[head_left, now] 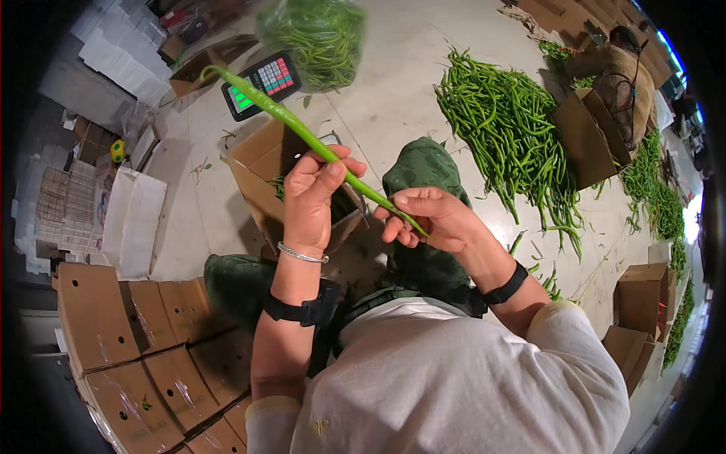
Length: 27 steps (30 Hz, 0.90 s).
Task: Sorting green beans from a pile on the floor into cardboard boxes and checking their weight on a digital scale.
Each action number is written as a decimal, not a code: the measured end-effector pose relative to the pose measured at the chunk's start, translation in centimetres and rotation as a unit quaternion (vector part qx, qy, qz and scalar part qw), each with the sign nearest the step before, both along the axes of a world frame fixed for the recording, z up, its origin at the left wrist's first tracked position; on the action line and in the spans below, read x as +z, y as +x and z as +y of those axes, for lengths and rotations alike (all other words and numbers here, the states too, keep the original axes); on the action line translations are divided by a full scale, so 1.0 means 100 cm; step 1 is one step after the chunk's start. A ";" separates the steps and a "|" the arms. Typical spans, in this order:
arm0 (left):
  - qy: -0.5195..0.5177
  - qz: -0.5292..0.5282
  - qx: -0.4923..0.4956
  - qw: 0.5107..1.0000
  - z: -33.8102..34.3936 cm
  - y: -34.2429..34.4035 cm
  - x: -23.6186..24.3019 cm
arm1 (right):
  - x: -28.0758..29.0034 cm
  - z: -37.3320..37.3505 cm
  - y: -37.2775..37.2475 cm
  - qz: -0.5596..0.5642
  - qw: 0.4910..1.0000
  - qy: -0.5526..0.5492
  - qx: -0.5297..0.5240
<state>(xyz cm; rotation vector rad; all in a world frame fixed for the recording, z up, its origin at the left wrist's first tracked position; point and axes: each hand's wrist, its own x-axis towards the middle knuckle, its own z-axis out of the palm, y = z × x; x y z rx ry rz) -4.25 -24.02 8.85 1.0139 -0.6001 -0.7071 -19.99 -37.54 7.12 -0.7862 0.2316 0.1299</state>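
A long green chili pepper (299, 126) stretches slantwise between my hands, its curved stem end up at the left. My left hand (311, 198) pinches it near the middle, wearing a silver bracelet at the wrist. Closer to the thin tip, my right hand (435, 219) grips it between thumb and fingers. Below my left hand stands an open cardboard box (253, 178) with some green peppers inside, partly hidden by that hand. Just beyond the box is a black scale display (262, 85) with a keypad and a lit green screen.
A large pile of green peppers (503, 125) covers the floor at the right. A clear bag of peppers (318, 45) stands at the back. Stacked cardboard boxes (98, 314) fill the lower left. Another person (624, 83) is at the far right, near an open box (590, 140).
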 end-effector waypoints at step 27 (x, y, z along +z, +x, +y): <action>0.082 -0.067 -0.043 0.993 -0.013 -0.015 -0.006 | -0.024 -0.014 -0.020 -0.022 0.990 0.037 -0.135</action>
